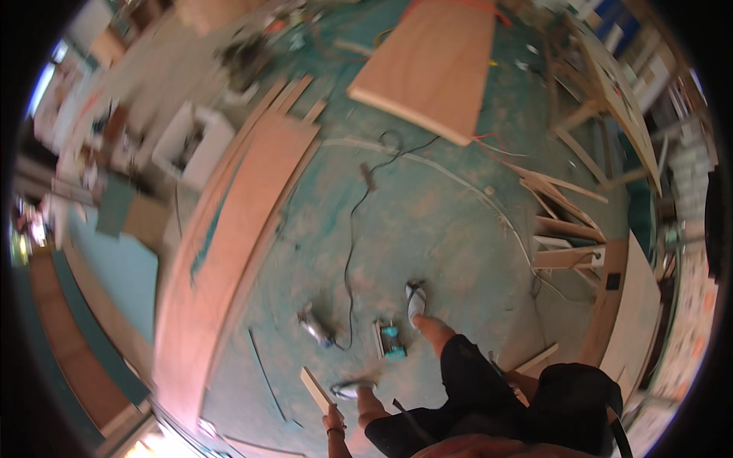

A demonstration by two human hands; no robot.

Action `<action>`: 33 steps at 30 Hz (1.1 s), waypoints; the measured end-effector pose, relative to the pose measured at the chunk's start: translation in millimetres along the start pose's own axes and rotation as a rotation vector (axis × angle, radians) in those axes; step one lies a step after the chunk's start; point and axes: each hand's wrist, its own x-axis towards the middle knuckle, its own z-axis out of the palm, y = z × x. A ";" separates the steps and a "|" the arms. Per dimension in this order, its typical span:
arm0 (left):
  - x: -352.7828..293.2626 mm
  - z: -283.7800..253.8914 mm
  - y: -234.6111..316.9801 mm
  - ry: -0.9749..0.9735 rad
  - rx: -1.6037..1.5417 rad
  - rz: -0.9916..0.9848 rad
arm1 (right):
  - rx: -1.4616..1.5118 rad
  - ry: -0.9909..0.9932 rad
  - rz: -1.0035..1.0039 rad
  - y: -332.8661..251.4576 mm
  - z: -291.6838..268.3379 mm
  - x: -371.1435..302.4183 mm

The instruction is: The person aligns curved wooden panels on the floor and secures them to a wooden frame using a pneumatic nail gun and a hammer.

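Note:
My left hand [334, 420], at the lower edge, is closed round the end of a short pale wood strip [314, 390] that points up and away to the left. Beside my right thigh, my right hand [522, 383] shows only in part. Its fingers are blurred and partly covered by dark shorts; a small dark object [495, 362] sticks out near it, and whether the hand holds it I cannot tell. On the floor ahead of my feet lie a silver power tool [314, 327] with a black cord and a small teal-and-grey tool [391, 340].
Long wooden boards [246, 206] lie stacked to the left. A wide wooden panel [434, 65] stands raised at the far side. The cord [350, 259] snakes over the green floor. Wood offcuts [561, 210] and a workbench [615, 99] are at the right; a white box [193, 145] sits far left.

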 end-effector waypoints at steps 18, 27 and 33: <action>-423.2 322.5 485.4 -0.305 0.528 0.532 | 0.897 0.640 -0.843 -187.4 -371.5 -187.0; -458.7 480.2 595.6 -0.406 0.374 0.198 | 0.919 0.949 -0.681 -246.6 -674.9 -234.6; -572.1 603.6 724.0 -0.535 0.172 0.351 | 0.880 0.771 -0.301 -246.2 -812.9 -203.4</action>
